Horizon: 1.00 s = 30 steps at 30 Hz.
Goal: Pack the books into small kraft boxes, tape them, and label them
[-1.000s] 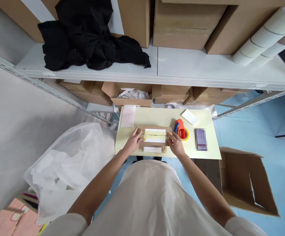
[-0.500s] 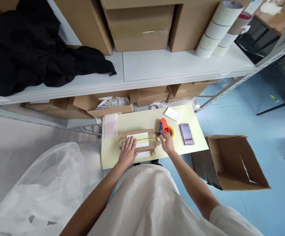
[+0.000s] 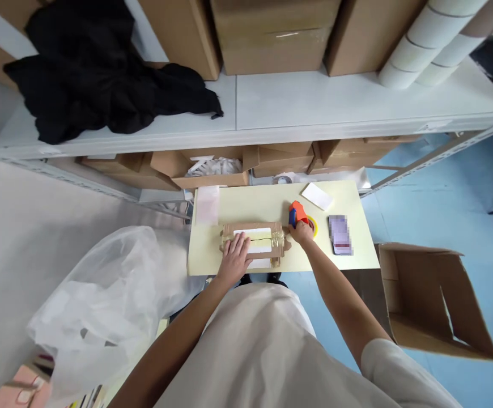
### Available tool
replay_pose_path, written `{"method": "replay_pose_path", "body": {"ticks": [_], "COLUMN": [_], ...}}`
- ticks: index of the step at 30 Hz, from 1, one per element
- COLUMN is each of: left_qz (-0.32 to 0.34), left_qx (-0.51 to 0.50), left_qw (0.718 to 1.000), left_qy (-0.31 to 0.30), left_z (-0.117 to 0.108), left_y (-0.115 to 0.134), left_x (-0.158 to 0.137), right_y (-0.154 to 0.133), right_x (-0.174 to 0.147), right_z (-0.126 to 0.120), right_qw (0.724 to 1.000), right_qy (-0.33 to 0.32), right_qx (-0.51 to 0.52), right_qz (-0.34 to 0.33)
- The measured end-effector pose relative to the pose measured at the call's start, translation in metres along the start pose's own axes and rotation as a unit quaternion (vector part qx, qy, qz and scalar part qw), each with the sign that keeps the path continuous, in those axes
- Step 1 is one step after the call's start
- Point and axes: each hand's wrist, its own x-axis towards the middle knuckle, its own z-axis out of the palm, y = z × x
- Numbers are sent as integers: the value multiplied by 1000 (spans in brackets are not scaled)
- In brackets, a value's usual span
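A small brown cardboard box (image 3: pixel 277 241) lies on the pale yellow tabletop, with clear tape over it and a white label (image 3: pixel 261 245) on top. My left hand (image 3: pixel 236 258) rests on the label side of this box, fingers stretched out flat. To the right of the box, my right hand (image 3: pixel 301 231) is closed around the near end of an orange and blue tape dispenser (image 3: pixel 299 211). Part of a yellow tape roll (image 3: pixel 313 225) shows beside that hand. The fingertips of the right hand are partly hidden.
On the table (image 3: pixel 250 207) lie a phone (image 3: pixel 340 235), a white card or small box (image 3: pixel 317 196) and a pinkish sheet (image 3: pixel 207 205). A shelf (image 3: pixel 314 107) with cartons runs behind. An open carton (image 3: pixel 437 300) stands right, a plastic bag (image 3: pixel 102 294) left.
My right hand has moved in against the tape dispenser and closed on it. My left hand stays on the box. The whole view has shifted, so the table sits farther right.
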Motion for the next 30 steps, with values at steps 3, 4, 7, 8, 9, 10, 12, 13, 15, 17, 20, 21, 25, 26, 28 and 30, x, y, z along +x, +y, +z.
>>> {"method": "replay_pose_path", "body": {"ticks": [3,4,7,8,9,10,12,13,15,17,20,21,25,26,28,30], "left_qz": [12,17,27,30,31,32,32,30,23,12,-28,-53,-149,-157,-163,-171], "left_qx": [-21,-30,-62,-73,-85,-97,-127,-146,-194,-261,-415,-478,-688,-717,-754,-771], "left_qw": [1000,999,997,996,995,994,990,987,979,962,906,873,710,679,636,613], "left_qy": [7,10,23,29,35,40,50,54,63,72,81,81,35,19,-6,-19], "left_z": [-2,-2,-4,-4,-3,-3,-3,-4,-5,-8,-15,-19,-37,-42,-51,-56], "left_y": [-2,-4,-8,-9,-10,-10,-9,-9,-9,-11,-18,-20,-27,-28,-28,-27], "left_x": [-3,-4,-5,-6,-6,-6,-7,-6,-5,-3,2,3,11,13,17,22], "right_y": [2,0,-15,-24,-33,-43,-63,-70,-81,-84,-82,-81,-77,-77,-76,-75], "right_x": [-10,-16,-36,-44,-52,-58,-68,-71,-74,-74,-73,-72,-71,-71,-71,-72], "right_z": [-30,-43,-77,-85,-90,-91,-87,-83,-71,-62,-57,-58,-60,-60,-59,-57], "right_qw": [999,997,977,965,953,945,933,930,927,928,930,931,931,932,932,933], "right_qy": [34,48,72,60,35,-3,-85,-121,-165,-179,-184,-186,-186,-186,-185,-182], "right_qx": [13,32,162,210,248,269,285,283,273,260,249,246,237,236,231,228], "right_qz": [-31,-46,-120,-147,-170,-186,-201,-202,-198,-196,-197,-197,-204,-205,-208,-211]}}
